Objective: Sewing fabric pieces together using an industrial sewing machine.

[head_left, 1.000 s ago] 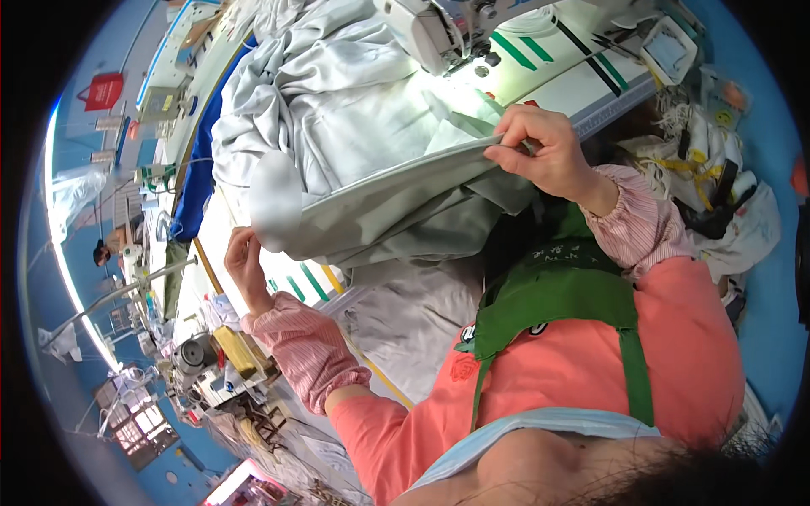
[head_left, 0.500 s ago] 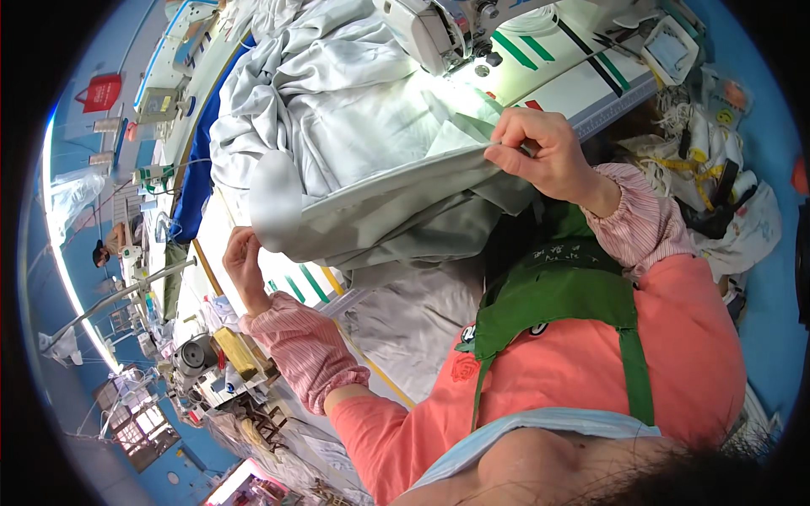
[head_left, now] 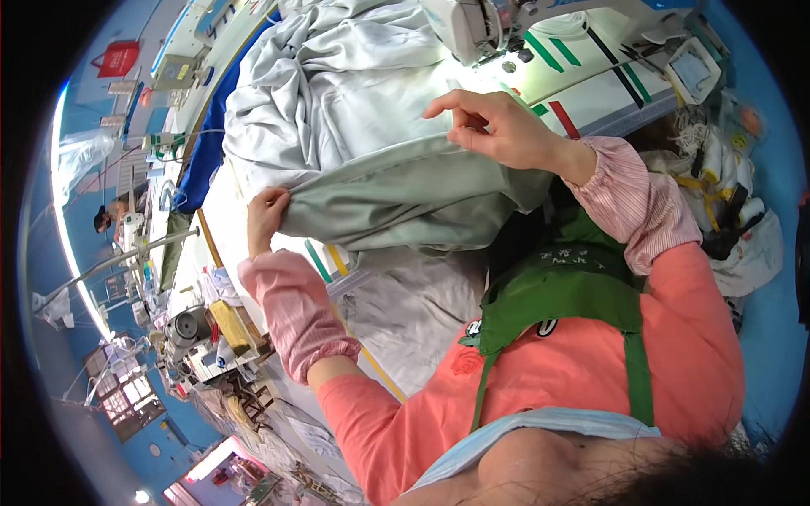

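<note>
A large pale grey-green cloth (head_left: 405,194) hangs over the front edge of the sewing table, its folded edge running slantwise between my hands. My left hand (head_left: 268,215) pinches the left end of that edge. Above the right part of the edge is my right hand (head_left: 506,131), its index finger stretched out and fingers apart, with nothing seen in it; whether the thumb touches the cloth I cannot tell. Just beyond stands the sewing machine head (head_left: 472,29), its lamp lighting the cloth beneath. More of the cloth lies bunched at the back left.
Green, black and red tape strips (head_left: 564,120) mark the white tabletop. On its right end sits a small white tray (head_left: 692,72). Thread cones and a yellow tape measure lie in a heap (head_left: 717,177) at the right. Other sewing machines and a distant person (head_left: 110,218) are at the left.
My right hand has let go of the cloth edge and shifted left above it. My left hand now pinches the edge's left end, where a blurred pale flap showed before. The whole view has shifted slightly.
</note>
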`<state>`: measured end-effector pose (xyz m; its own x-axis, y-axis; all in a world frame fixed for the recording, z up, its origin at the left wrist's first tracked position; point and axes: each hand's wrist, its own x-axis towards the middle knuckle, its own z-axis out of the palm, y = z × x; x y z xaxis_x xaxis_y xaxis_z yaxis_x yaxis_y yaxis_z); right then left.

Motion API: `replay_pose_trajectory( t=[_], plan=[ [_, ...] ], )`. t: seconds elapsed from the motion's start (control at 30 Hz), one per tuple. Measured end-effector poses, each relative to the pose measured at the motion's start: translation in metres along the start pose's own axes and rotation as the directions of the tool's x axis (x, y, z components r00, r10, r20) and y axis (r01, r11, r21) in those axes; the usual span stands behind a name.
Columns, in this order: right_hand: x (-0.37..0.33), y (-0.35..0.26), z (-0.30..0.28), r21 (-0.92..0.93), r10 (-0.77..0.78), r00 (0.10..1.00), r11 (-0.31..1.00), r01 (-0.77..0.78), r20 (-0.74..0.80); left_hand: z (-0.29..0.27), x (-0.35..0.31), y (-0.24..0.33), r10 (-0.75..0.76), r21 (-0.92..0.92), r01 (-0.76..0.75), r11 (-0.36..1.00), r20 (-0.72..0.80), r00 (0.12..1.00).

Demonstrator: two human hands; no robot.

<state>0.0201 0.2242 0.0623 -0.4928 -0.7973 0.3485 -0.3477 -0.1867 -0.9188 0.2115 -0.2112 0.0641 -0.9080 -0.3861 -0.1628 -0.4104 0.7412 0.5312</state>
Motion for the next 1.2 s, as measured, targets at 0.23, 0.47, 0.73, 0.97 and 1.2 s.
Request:
replay_pose_trajectory(
  t=[0.23, 0.47, 0.73, 0.97, 1.2],
  plan=[
    [0.018, -0.011, 0.001, -0.061, 0.070, 0.997, 0.996, -0.068, 0.022, 0.077, 0.008, 0.193, 0.567, -0.064, -0.572, 0.818, -0.082, 0.820],
    [0.017, -0.027, 0.002, -0.089, -0.044, 0.999, 0.995, 0.044, 0.004, 0.100, -0.011, 0.243, 0.437, -0.377, -0.325, 0.867, 0.264, 0.860],
    [-0.008, -0.075, 0.000, -0.126, -0.128, 0.992, 0.984, 0.126, -0.009, 0.086, -0.057, 0.256, 0.358, -0.559, -0.247, 0.792, 0.097, 0.929],
    [-0.111, -0.084, -0.083, -0.123, -0.193, 0.876, 0.980, 0.154, -0.442, -0.088, -0.183, 0.154, 0.273, -0.041, -0.599, 0.800, -0.863, 0.424],
    [-0.209, -0.032, -0.054, -0.021, 0.173, 0.909, 0.981, -0.195, -0.380, -0.212, -0.376, 0.112, 0.488, 0.482, 0.444, 0.755, -0.866, 0.112]
  ],
)
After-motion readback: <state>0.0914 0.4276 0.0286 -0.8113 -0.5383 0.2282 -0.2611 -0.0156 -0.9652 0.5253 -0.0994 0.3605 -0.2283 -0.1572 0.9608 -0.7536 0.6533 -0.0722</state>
